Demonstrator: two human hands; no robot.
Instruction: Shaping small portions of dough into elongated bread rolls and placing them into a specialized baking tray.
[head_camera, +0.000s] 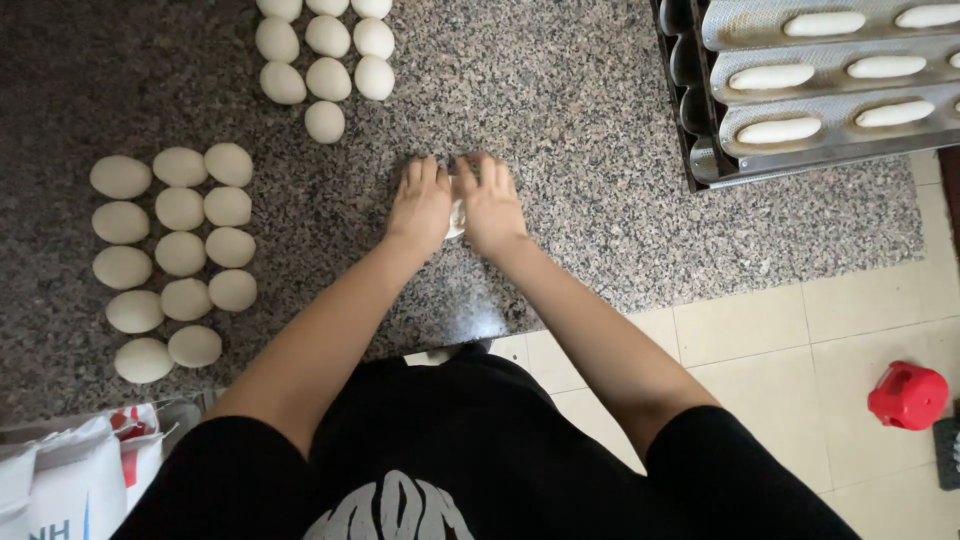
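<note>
1. Speckled granite counter (600, 170) runs across in front of me, with pale floor tiles (780, 340) nearer, right of it.
2. My left hand (420, 205) and right hand (490, 205) lie side by side, palms down, pressing one dough piece (457, 218) between them on the counter.
3. Left of the dough piece sit rows of dough balls (180, 250); beyond it, another cluster (325, 65).
4. Far right of it stands a metal tray rack (830, 90) with shaped loaves.

A speckled granite counter (600, 150) carries rows of dough balls (180, 250) and a metal baguette tray (800, 100).
</note>
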